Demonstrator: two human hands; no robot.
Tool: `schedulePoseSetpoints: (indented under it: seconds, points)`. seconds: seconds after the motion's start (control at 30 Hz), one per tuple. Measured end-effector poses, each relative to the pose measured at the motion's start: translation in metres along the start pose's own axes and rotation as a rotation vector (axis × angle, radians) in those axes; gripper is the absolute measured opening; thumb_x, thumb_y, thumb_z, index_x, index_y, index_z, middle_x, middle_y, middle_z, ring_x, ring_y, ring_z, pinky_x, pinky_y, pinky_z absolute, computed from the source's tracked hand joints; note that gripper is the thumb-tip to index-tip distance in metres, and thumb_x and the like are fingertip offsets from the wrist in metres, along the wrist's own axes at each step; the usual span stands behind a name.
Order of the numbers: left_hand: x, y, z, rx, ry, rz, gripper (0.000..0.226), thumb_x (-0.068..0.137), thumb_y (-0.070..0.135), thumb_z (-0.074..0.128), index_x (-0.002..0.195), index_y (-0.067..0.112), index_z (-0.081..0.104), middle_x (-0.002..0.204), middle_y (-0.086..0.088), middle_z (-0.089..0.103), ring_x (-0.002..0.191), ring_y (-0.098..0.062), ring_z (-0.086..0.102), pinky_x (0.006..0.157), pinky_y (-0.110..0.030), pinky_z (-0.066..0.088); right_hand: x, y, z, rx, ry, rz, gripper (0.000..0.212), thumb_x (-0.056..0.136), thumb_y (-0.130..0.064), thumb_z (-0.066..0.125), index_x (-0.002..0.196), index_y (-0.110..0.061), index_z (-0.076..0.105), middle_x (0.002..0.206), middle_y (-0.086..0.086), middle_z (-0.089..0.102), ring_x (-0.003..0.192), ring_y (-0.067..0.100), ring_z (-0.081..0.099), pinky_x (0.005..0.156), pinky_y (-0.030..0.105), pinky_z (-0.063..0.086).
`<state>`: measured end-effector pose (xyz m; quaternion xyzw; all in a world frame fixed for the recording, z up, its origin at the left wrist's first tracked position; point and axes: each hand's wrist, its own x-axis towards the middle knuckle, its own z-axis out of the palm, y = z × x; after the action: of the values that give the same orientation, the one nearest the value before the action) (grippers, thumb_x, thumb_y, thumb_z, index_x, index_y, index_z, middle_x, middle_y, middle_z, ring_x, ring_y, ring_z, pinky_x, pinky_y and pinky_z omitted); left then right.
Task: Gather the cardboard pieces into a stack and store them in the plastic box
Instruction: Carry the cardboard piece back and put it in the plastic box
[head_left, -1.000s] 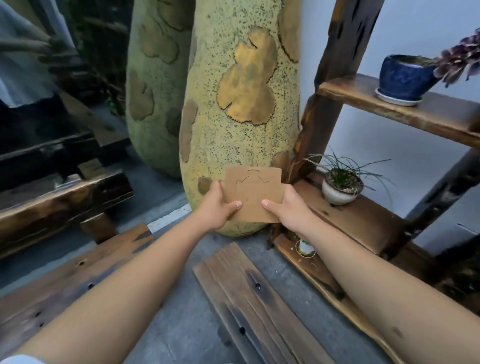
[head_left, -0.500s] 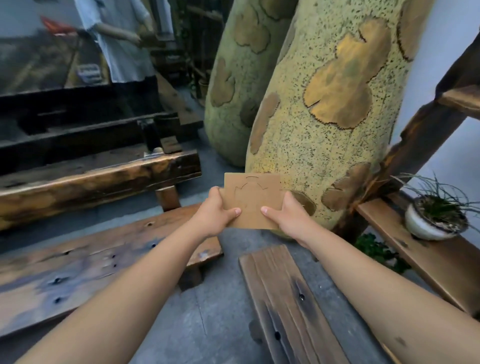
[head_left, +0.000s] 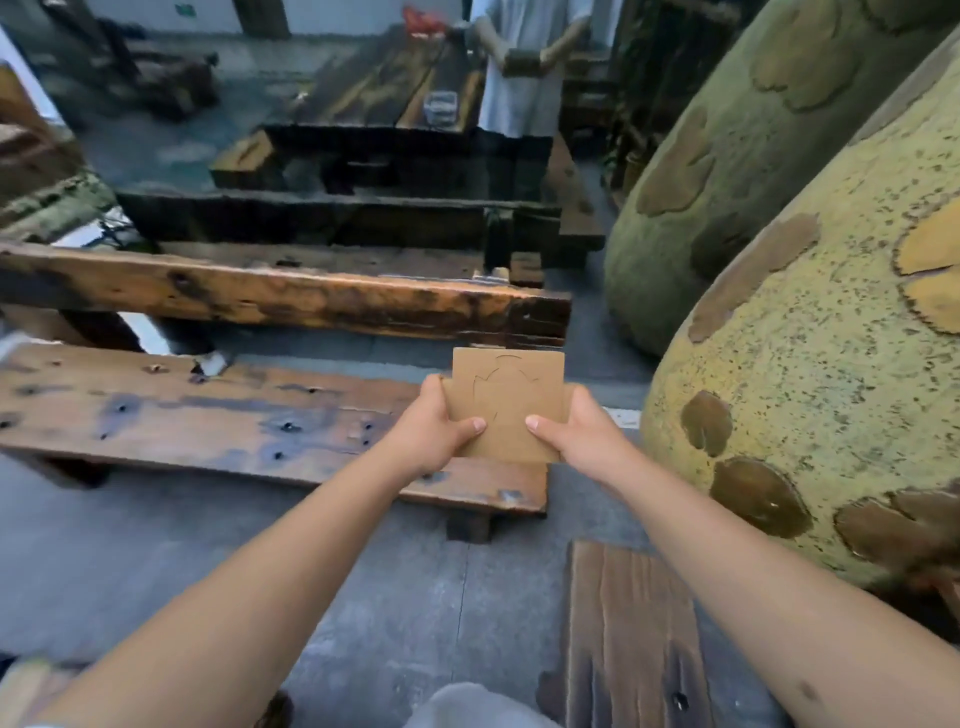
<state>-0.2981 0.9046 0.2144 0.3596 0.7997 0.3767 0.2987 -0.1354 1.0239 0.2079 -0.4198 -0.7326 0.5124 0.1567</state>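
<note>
I hold a stack of brown cardboard pieces (head_left: 506, 400) in front of me with both hands, above the right end of a low wooden bench. My left hand (head_left: 434, 428) grips its left edge with the thumb on top. My right hand (head_left: 576, 434) grips its right edge the same way. The top piece shows cut lines. A clear plastic box (head_left: 440, 106) stands far off on a dark wooden table (head_left: 374, 88) at the back.
A worn wooden bench (head_left: 208, 415) lies below my hands, and a thick beam table (head_left: 285, 296) behind it. Two big yellow-green gourd sculptures (head_left: 810, 364) fill the right side. A person in a white shirt (head_left: 524, 67) stands by the far table. A plank (head_left: 631, 634) lies on the grey floor.
My view has swung left, away from the plant shelf toward the benches and the far table. The cardboard stack stays held in both hands in the same grip.
</note>
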Motion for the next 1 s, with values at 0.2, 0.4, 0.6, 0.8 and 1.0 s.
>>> schedulePoseSetpoints:
  seconds: [0.2, 0.4, 0.6, 0.8, 1.0]
  points:
    - [-0.032, -0.05, -0.039, -0.062, 0.222, -0.13, 0.045, 0.086, 0.027, 0.068, 0.112, 0.017, 0.031, 0.104, 0.006, 0.048, 0.087, -0.006, 0.049, 0.056, -0.01, 0.037, 0.027, -0.025, 0.063, -0.068, -0.254, -0.12, 0.037, 0.086, -0.025, 0.071, 0.113, -0.019, 0.047, 0.111, -0.002, 0.06, 0.1, 0.012, 0.057, 0.085, 0.03, 0.047]
    - [-0.102, -0.109, -0.077, -0.135, 0.443, -0.327, 0.052, 0.085, 0.028, 0.069, 0.118, 0.015, 0.031, 0.105, 0.005, 0.049, 0.092, -0.012, 0.051, 0.059, -0.019, 0.039, 0.012, -0.048, 0.152, -0.147, -0.522, -0.213, 0.039, 0.084, -0.027, 0.072, 0.112, -0.015, 0.047, 0.112, 0.001, 0.06, 0.1, 0.016, 0.057, 0.083, 0.032, 0.045]
    - [-0.197, -0.155, -0.111, -0.198, 0.662, -0.482, 0.047, 0.085, 0.022, 0.069, 0.113, 0.01, 0.033, 0.11, -0.004, 0.053, 0.098, -0.019, 0.054, 0.072, -0.028, 0.047, -0.036, -0.076, 0.245, -0.2, -0.781, -0.344, 0.043, 0.084, -0.027, 0.073, 0.117, -0.012, 0.049, 0.116, 0.005, 0.062, 0.101, 0.016, 0.059, 0.079, 0.03, 0.049]
    - [-0.298, -0.197, -0.146, -0.277, 0.791, -0.601, 0.047, 0.085, 0.027, 0.069, 0.116, 0.015, 0.035, 0.115, -0.004, 0.054, 0.103, -0.02, 0.056, 0.088, -0.044, 0.051, -0.11, -0.098, 0.33, -0.246, -0.952, -0.451, 0.042, 0.084, -0.029, 0.071, 0.116, -0.02, 0.046, 0.116, 0.0, 0.059, 0.108, 0.018, 0.057, 0.09, 0.038, 0.049]
    - [-0.372, -0.241, -0.164, -0.373, 0.892, -0.648, 0.046, 0.084, 0.028, 0.069, 0.115, 0.017, 0.036, 0.112, -0.001, 0.056, 0.1, -0.02, 0.059, 0.085, -0.046, 0.054, -0.172, -0.111, 0.394, -0.303, -1.021, -0.508, 0.042, 0.083, -0.034, 0.073, 0.115, -0.027, 0.046, 0.104, -0.01, 0.057, 0.096, 0.009, 0.055, 0.067, 0.02, 0.041]
